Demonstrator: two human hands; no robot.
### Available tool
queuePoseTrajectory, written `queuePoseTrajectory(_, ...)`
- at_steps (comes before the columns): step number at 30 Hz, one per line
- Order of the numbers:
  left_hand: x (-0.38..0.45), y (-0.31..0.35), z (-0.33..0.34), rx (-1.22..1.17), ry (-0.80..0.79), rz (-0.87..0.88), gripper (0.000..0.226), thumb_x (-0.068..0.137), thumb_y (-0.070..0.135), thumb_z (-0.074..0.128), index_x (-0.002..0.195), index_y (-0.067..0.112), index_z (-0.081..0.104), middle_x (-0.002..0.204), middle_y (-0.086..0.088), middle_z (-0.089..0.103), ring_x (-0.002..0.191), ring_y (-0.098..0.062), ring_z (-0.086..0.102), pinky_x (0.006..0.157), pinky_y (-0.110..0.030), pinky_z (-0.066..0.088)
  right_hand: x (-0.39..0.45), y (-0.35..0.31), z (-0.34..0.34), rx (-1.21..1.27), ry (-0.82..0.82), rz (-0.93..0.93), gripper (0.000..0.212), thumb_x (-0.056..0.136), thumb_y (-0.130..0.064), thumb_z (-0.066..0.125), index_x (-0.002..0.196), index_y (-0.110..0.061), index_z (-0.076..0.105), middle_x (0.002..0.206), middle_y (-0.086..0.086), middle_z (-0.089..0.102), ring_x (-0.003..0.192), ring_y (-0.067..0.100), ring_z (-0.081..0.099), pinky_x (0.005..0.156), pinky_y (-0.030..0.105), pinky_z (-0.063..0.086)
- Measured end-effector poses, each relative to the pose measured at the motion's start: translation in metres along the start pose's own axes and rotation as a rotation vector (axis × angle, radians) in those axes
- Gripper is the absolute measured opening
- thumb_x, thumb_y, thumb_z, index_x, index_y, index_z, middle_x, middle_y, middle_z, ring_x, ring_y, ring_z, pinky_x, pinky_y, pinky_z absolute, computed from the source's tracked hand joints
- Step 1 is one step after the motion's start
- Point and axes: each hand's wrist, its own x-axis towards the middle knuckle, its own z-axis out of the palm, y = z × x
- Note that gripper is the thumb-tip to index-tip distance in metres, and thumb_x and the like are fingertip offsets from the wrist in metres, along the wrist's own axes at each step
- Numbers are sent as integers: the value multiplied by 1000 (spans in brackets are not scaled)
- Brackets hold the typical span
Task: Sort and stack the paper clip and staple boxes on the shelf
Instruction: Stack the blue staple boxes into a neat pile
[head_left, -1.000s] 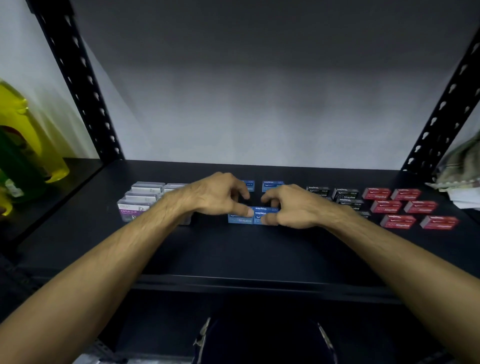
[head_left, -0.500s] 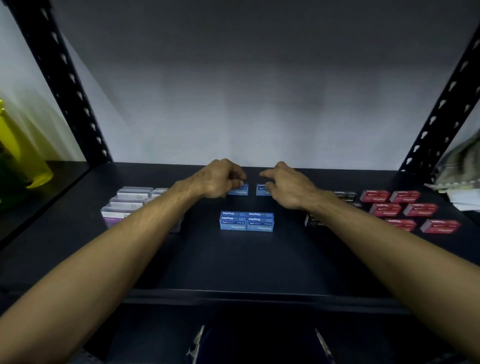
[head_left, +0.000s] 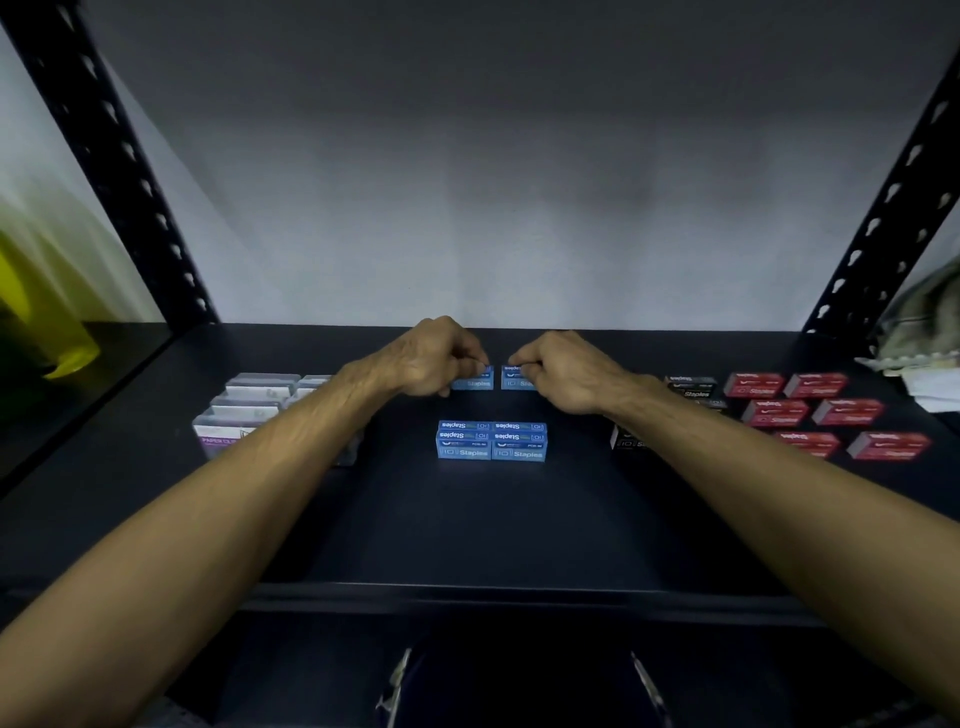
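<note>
Two blue staple boxes sit apart at the back of the shelf (head_left: 467, 519). The left hand (head_left: 434, 358) pinches the left blue box (head_left: 475, 383); the right hand (head_left: 563, 371) pinches the right blue box (head_left: 514, 382), fingers curled.

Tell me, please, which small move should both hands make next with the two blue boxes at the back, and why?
Probably lift them and set them on the near blue stack. The left hand pinches the left blue staple box, the right hand the right blue staple box, and both boxes lie apart from that stack.
</note>
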Motion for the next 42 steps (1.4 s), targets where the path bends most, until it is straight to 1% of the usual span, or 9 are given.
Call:
queuePoseTrajectory(4, -4, 2, 2, -15, -9, 17, 14, 95, 18, 63, 104, 14, 73, 85, 8, 68, 49, -3, 61, 53, -18, 52, -1, -6, 4, 11, -4, -7, 33, 103, -16, 47, 131, -18, 64, 134, 3, 63, 120, 20, 59, 104, 33, 46)
queuePoseTrajectory(9, -12, 2, 1, -20, -38, 38, 15, 95, 18, 63, 105, 13, 73, 92, 1, 71, 63, -15, 63, 62, -27, 59, -9, -10, 3, 28, -25, -18, 33, 103, -16, 47, 132, -18, 64, 134, 1, 62, 121, 17, 58, 95, 21, 40)
queuePoseTrajectory(13, -19, 4, 1, -29, -60, 54, 15, 95, 18, 63, 104, 13, 74, 90, -1, 72, 59, -8, 60, 59, -23, 57, -19, -13, 2, 38, -40, -31, 33, 103, -16, 46, 129, -20, 66, 132, -1, 64, 121, 16, 58, 94, 20, 40)
queuePoseTrajectory(19, -31, 8, 2, -45, -104, 72, 13, 94, 21, 65, 102, 18, 75, 79, 10, 69, 52, 1, 60, 55, -15, 49, -36, -18, -1, 44, -78, -49, 34, 101, -14, 46, 124, -23, 69, 126, -3, 68, 116, 13, 61, 93, 22, 43)
queuePoseTrajectory(24, -37, 10, 0, -18, -150, 80, 12, 93, 22, 65, 99, 20, 75, 76, 10, 69, 60, -10, 61, 54, -15, 48, -42, -21, -2, 27, -101, -48, 35, 100, -13, 46, 123, -24, 70, 123, -3, 69, 116, 15, 62, 98, 27, 46)
queuePoseTrajectory(27, -40, 11, -1, -21, -167, 72, 13, 94, 22, 64, 100, 19, 75, 76, 10, 69, 59, -9, 61, 54, -15, 48, -45, -23, -3, 16, -115, -48, 35, 100, -13, 45, 123, -25, 70, 124, -3, 69, 115, 14, 61, 99, 29, 47)
queuePoseTrajectory(36, -46, 10, -4, -12, -215, 70, 16, 95, 25, 63, 105, 20, 74, 72, 12, 67, 58, -11, 61, 53, -14, 44, -46, -27, -6, -3, -182, -45, 35, 101, -15, 42, 123, -25, 69, 123, -5, 67, 106, 10, 58, 90, 26, 44)
queuePoseTrajectory(40, -50, 13, -7, -34, -240, 43, 21, 96, 38, 58, 100, 25, 73, 73, 5, 67, 61, -10, 60, 60, -25, 52, -49, -30, -9, 19, -202, 1, 32, 100, -36, 44, 119, -26, 68, 120, -4, 67, 111, 17, 61, 98, 38, 49)
queuePoseTrajectory(42, -53, 18, -9, -31, -272, 23, 25, 93, 44, 61, 106, 26, 72, 76, 8, 67, 64, -9, 60, 62, -26, 53, -51, -32, -11, 16, -234, 22, 42, 93, -52, 51, 126, -29, 63, 123, -6, 64, 112, 17, 59, 99, 39, 48)
